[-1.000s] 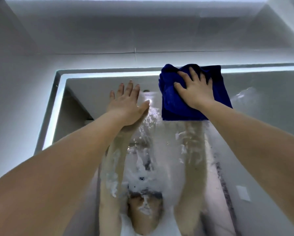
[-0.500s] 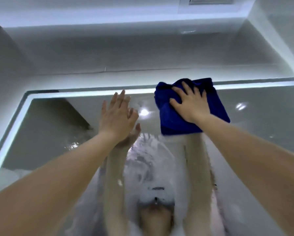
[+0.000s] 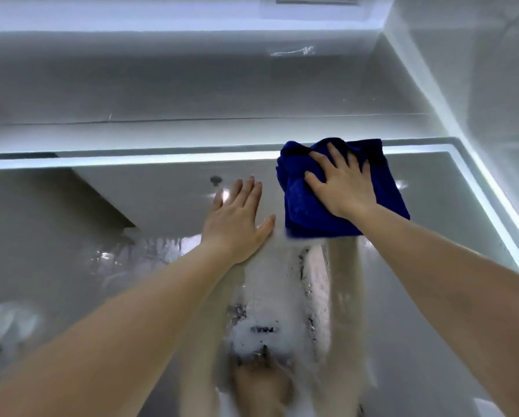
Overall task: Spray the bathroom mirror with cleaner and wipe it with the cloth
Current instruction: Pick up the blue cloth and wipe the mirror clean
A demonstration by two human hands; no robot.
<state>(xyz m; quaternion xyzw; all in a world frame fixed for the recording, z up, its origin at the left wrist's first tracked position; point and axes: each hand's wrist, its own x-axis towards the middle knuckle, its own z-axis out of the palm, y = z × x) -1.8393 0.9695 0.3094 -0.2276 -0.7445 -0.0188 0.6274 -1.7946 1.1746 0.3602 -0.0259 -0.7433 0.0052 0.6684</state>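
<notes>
A: Surface?
B: Wall mirror (image 3: 71, 236), upright. Lit strip (image 3: 132, 161) runs along its top and right edges.
A: On the glass?
B: Blue cloth (image 3: 306, 215) lies flat against it near the top edge, with the right hand (image 3: 342, 188) spread over it. Left hand (image 3: 237, 224) palm-flat on bare glass just beside the cloth. White foam (image 3: 270, 311) streaked in a band below both.
</notes>
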